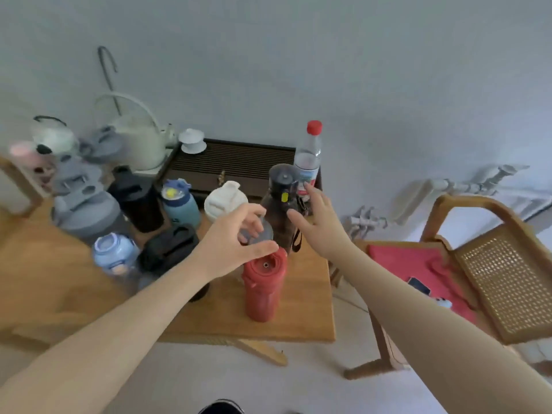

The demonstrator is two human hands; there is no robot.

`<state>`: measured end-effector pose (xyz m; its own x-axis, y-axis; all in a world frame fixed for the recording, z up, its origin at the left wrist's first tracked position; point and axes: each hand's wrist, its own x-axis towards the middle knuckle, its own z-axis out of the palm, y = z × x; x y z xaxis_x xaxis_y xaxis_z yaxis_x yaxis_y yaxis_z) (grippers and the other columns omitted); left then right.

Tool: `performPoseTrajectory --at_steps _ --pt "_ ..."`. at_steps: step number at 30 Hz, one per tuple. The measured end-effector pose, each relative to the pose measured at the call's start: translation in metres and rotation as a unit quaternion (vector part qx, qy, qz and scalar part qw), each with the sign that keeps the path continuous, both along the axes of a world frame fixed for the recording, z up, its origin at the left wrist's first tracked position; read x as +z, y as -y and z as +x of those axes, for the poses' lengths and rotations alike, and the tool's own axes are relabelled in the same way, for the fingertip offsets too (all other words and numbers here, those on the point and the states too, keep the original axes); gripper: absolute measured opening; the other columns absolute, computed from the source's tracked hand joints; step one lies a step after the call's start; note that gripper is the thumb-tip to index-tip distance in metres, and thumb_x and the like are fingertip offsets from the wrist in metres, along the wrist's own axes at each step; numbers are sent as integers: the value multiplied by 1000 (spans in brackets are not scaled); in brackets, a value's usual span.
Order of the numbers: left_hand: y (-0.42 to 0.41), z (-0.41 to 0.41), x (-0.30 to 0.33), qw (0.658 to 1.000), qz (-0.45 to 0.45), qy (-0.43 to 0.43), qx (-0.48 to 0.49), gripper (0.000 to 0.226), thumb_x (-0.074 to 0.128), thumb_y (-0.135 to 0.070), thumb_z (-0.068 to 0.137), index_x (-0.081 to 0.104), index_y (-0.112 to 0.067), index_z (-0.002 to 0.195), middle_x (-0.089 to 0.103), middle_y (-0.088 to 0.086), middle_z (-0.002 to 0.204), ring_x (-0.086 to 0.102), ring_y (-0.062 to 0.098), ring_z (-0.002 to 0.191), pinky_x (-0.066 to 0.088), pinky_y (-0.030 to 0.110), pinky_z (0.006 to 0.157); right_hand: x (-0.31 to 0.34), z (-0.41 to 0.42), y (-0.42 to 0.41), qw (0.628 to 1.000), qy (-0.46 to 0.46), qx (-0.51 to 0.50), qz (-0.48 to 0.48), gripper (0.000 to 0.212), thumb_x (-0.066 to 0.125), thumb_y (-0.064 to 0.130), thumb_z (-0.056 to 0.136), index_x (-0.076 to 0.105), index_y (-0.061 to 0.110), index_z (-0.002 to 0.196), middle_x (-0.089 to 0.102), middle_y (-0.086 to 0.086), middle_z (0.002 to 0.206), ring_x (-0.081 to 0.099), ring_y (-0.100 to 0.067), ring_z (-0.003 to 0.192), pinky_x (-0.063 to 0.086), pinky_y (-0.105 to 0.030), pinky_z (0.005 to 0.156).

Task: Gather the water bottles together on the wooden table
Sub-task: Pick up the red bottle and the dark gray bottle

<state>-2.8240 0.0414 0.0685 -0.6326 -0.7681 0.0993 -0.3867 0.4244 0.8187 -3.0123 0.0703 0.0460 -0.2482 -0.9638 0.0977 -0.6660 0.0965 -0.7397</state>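
Observation:
Several water bottles stand on the wooden table (301, 318). A red bottle (264, 289) is nearest the front. A dark brown bottle (279, 204) with a strap is behind it, and a clear plastic bottle (309, 158) with a red cap stands further back. My left hand (239, 234) hovers just above the red bottle, fingers curved apart around a translucent lid (264, 234). My right hand (318, 218) is spread at the dark brown bottle's right side, thumb close to it. A white-lidded bottle (225, 200), a teal one (180, 203) and black ones (139, 201) cluster to the left.
A large grey jug (86, 210), a light blue bottle (115, 255) and a white kettle (140, 144) crowd the left. A dark slatted tea tray (239, 162) sits at the back. A cane chair (501, 282) with a red cushion (412, 261) stands right of the table.

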Motion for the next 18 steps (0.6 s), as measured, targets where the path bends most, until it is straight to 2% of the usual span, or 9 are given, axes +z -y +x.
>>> performPoseTrajectory --at_steps 2,5,7,10,12,14,16,18 --pt "-9 1 -14 999 11 3 53 64 57 -63 54 49 -29 108 55 -15 88 57 4 80 47 19 69 -9 -6 13 999 -11 37 1 75 55 40 88 16 17 147 28 -6 153 29 -20 140 30 -41 114" --pt "-20 2 -20 996 12 9 85 65 61 -63 54 48 -31 109 56 -15 95 57 3 86 46 13 69 -16 -11 30 995 100 25 -7 82 63 43 81 18 19 146 36 -1 149 36 -17 136 34 -34 109" --pt "-33 4 -21 995 23 30 89 68 69 -60 52 44 -38 111 54 -17 105 55 1 97 44 10 75 -17 -16 39 987 153 50 -16 83 69 39 78 23 19 144 44 5 142 44 -11 129 37 -26 105" --pt "-51 2 -31 993 41 66 91 81 83 -45 54 34 -47 118 47 -25 117 48 -3 110 37 12 92 -14 -22 49 977 168 126 -34 77 74 29 76 29 22 138 48 15 124 49 0 111 40 -14 94" --pt "-58 -1 -40 991 45 46 117 81 84 -36 57 32 -48 119 49 -23 120 47 -2 115 38 18 97 -16 -26 54 975 161 149 -32 77 75 29 74 31 22 137 48 11 125 49 -5 113 44 -24 97" --pt "-60 -5 -45 989 50 18 141 75 84 -30 60 35 -50 113 51 -23 117 49 -1 113 40 20 95 -18 -26 56 979 135 149 -44 69 77 28 71 40 18 129 54 8 116 54 -9 107 48 -35 97" --pt "-61 -8 -46 986 57 3 158 71 84 -27 60 37 -50 108 52 -25 112 51 -2 110 42 18 91 -18 -23 52 985 104 121 -61 61 78 28 69 46 17 120 57 7 107 57 -12 101 51 -39 92" --pt "-63 -10 -48 981 68 -17 180 67 83 -32 58 41 -49 107 54 -24 109 53 -3 107 45 21 89 -20 -25 43 991 69 84 -81 61 77 33 67 47 18 118 58 6 106 57 -14 101 52 -40 90"
